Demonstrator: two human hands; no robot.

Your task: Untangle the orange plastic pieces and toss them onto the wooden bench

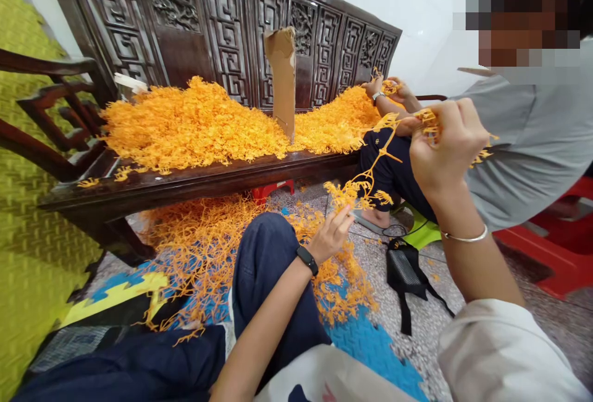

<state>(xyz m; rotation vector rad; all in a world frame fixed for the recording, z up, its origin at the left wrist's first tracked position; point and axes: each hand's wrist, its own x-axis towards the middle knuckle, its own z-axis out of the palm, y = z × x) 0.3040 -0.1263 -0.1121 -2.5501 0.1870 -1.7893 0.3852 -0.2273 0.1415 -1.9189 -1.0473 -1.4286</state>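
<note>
My left hand [330, 233], with a black band at its wrist, pinches the lower end of a branched orange plastic piece [365, 186] above my raised knee. The piece stretches up to the right as a thin stem with clusters of small curled prongs. Higher up, my right hand [449, 142] is closed around small orange plastic pieces [428, 124], and some poke out on both sides of the fist. The stem's upper end reaches close to the right fingers; whether they grip it I cannot tell. A heap of small orange pieces [185, 127] lies on the dark wooden bench [199, 186] ahead.
A cardboard strip [283, 87] stands upright between two orange heaps. Thin orange stems [204, 260] lie under the bench on blue mats [370, 352]. At right sits another person, whose hands [377, 88] hold orange pieces. A black strapped item [407, 272] and red stools [551, 254] are nearby.
</note>
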